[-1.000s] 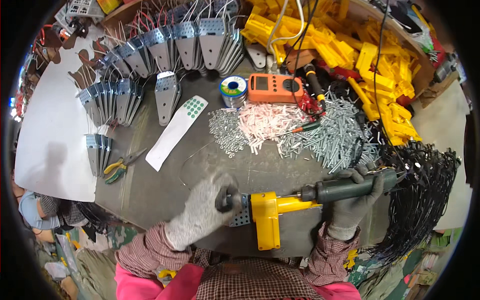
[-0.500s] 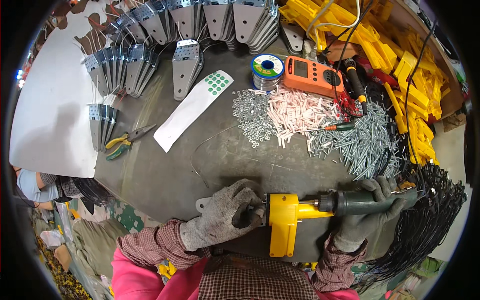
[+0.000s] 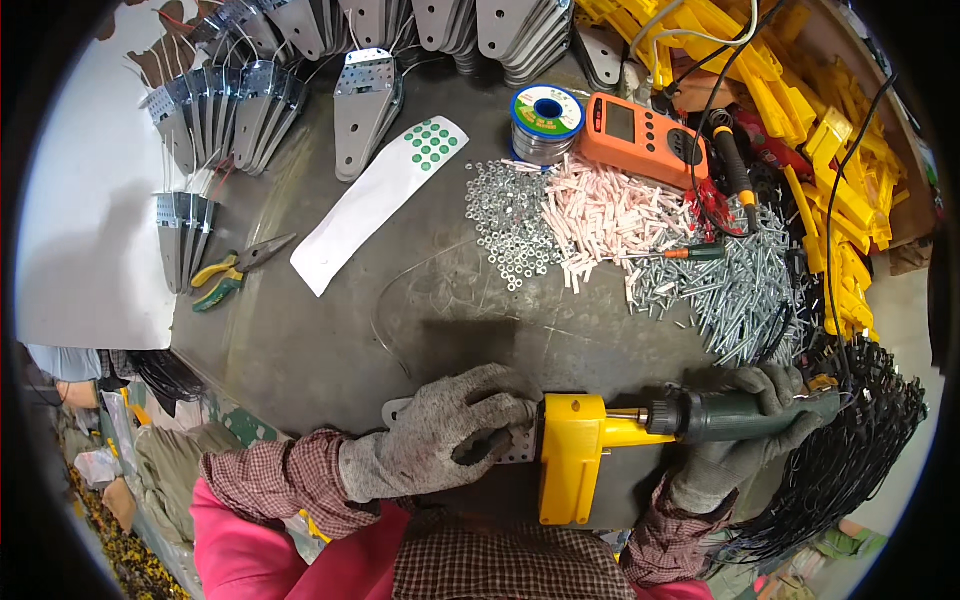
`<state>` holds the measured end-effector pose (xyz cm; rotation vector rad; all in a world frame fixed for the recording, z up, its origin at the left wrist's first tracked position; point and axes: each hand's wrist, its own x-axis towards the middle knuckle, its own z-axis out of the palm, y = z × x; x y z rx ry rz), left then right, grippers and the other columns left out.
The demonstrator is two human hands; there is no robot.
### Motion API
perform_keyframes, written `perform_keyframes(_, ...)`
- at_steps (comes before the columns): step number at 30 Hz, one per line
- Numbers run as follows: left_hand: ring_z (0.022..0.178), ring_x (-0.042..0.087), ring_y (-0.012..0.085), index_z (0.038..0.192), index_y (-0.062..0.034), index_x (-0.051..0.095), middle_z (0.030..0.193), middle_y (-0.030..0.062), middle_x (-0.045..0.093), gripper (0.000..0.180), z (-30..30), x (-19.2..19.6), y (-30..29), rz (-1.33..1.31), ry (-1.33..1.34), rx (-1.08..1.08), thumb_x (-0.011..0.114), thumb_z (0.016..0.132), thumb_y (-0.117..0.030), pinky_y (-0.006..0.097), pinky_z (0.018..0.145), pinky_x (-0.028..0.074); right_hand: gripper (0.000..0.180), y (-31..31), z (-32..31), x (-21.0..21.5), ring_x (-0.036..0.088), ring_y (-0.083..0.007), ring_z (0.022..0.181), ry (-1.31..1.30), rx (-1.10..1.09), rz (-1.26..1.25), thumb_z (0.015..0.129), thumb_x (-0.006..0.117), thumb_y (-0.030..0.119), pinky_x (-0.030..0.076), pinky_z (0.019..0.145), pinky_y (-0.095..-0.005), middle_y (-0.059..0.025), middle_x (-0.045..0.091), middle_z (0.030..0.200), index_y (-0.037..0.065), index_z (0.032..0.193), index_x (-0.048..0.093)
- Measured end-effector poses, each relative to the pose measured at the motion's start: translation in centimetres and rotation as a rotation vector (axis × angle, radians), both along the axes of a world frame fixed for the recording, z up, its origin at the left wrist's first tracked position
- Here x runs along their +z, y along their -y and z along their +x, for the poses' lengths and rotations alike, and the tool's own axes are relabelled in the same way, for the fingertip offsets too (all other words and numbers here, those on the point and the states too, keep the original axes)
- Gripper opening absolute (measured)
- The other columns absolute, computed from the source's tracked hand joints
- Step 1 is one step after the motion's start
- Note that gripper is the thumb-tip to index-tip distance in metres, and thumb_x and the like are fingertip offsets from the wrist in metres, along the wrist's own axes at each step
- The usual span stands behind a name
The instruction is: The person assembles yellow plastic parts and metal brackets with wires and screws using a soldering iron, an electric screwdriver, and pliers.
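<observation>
1. Gripping from the head view: the left hand (image 3: 440,435) has its fingers closed over a metal bracket (image 3: 515,445) and yellow housing (image 3: 572,455) at the near tabletop (image 3: 400,330) edge.
2. The right hand (image 3: 745,440) is wrapped shut around a green power screwdriver (image 3: 745,415), its bit at the housing.
3. Judged risk: the bit could slip off sideways toward the gloved left fingers if the housing shifts.

Bare counter (image 3: 330,340) lies open ahead of my left hand (image 3: 440,435); screws (image 3: 730,290), washers (image 3: 505,215) and black wires (image 3: 850,450) crowd my right hand (image 3: 745,435).
</observation>
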<state>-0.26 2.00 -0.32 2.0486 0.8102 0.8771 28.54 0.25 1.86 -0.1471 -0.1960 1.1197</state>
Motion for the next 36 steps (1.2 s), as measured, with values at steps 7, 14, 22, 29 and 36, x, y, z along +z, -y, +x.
perform_keyframes(7, 0.100, 0.066, 0.0351, 0.108, -0.0030, 0.063, 0.114, 0.0174, 0.063, 0.042, -0.4, 0.2, -0.2, -0.023, -0.029, -0.036, 0.072, 0.068, 0.005, 0.041, 0.078, 0.056, 0.036, -0.2, -0.3, -0.1, 0.052, -0.0087, 0.069, -0.046, 0.013, 0.040, 0.087, 0.075, 0.026, 0.042, 0.083, -0.0313, 0.0028, 0.051, 0.083, 0.015, 0.105, 0.046)
perform_keyframes(14, 0.097, 0.065, 0.0346, 0.103, -0.0048, 0.063, 0.107, 0.0155, 0.065, 0.030, 0.2, 0.4, -0.1, 0.024, -0.058, 0.020, 0.072, 0.074, -0.003, 0.042, 0.078, 0.054, 0.033, -0.1, -0.1, -0.2, 0.051, -0.0101, 0.078, 0.044, 0.016, 0.052, 0.095, 0.065, 0.032, 0.043, 0.091, -0.0360, 0.0023, 0.047, 0.089, 0.013, 0.114, 0.047)
perform_keyframes(22, 0.101, 0.057, 0.0287, 0.099, -0.0062, 0.067, 0.100, 0.0098, 0.061, 0.019, 0.9, 1.7, -7.2, 0.587, -0.886, 0.198, 0.064, 0.082, -0.014, 0.040, 0.089, 0.048, 0.038, 3.1, 1.9, -0.5, 0.057, -0.0166, 0.081, 0.101, -0.121, 0.073, 0.098, 0.058, 0.041, 0.047, 0.088, -0.0390, -0.0025, 0.054, 0.104, 0.014, 0.124, 0.046)
perform_keyframes(29, 0.100, 0.060, 0.0292, 0.094, -0.0017, 0.067, 0.097, 0.0122, 0.062, 0.020, 1.4, 1.7, -6.8, 0.773, -1.065, -0.051, 0.060, 0.079, -0.012, 0.043, 0.085, 0.050, 0.038, 3.8, 1.3, -0.7, 0.054, -0.0138, 0.075, -0.047, -0.037, 0.101, 0.098, 0.061, 0.036, 0.045, 0.087, -0.0388, -0.0047, 0.055, 0.099, 0.009, 0.121, 0.047)
perform_keyframes(36, 0.080, 0.061, 0.0313, 0.086, -0.0030, 0.060, 0.090, 0.0142, 0.059, 0.015, 3.0, 3.1, -5.4, 0.469, -0.680, 0.118, 0.067, 0.078, -0.013, 0.044, 0.068, 0.051, 0.039, 3.9, 2.4, -1.3, 0.052, -0.0132, 0.075, 0.018, -0.074, 0.064, 0.097, 0.061, 0.036, 0.045, 0.086, -0.0377, -0.0030, 0.054, 0.097, 0.009, 0.121, 0.048)
